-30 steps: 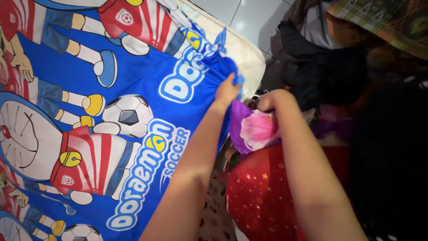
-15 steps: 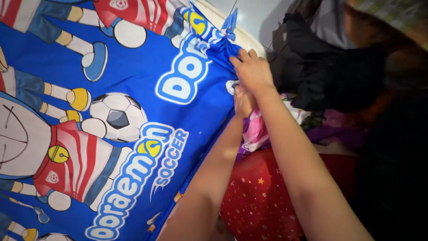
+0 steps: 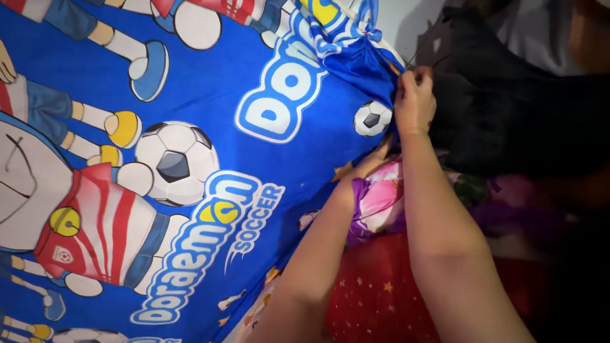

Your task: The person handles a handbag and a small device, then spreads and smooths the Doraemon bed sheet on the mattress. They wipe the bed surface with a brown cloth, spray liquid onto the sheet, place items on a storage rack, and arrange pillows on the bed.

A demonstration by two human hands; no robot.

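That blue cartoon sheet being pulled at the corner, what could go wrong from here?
The right hand pinches the bunched edge of the blue sheet right at the mattress corner, so the stretched fabric might slip free or strain at its seam. The left hand is tucked low under the sheet's edge, where it could get pinched. The purple and pink cloth beside it could get caught in the tuck.

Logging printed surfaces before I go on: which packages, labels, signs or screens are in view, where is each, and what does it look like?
No packages, signs or screens in view.
Printed logo: upper middle of the blue sheet, beside the right hand; fat white rounded letters outlined in blue.
Second printed logo: lower middle of the sheet, running diagonally; white and yellow rounded letters.
Left hand: at the sheet's edge below, mostly tucked under it.
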